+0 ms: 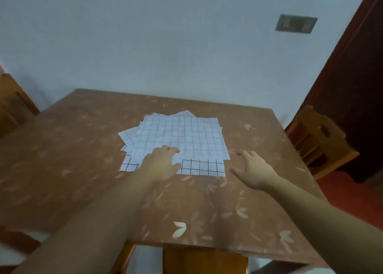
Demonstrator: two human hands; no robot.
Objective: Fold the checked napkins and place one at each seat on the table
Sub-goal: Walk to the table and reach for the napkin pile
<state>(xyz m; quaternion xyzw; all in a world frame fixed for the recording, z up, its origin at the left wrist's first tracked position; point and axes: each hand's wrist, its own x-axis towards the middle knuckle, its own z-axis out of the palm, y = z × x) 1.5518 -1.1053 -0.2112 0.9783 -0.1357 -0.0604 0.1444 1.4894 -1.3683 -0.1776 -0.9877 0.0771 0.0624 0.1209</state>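
Brown leaf-patterned table [78, 149] lies under both outstretched arms. The left hand [160, 163] rests palm-down, fingers loosely bent and gripping nothing, on the near edge of the fanned checked napkins [186, 136] at mid-table. The right hand [252, 170] hovers released, fingers spread, just beside their near right corner.

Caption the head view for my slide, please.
Left hand rests on a fanned stack of checked napkins on the table; right hand hovers open beside it.
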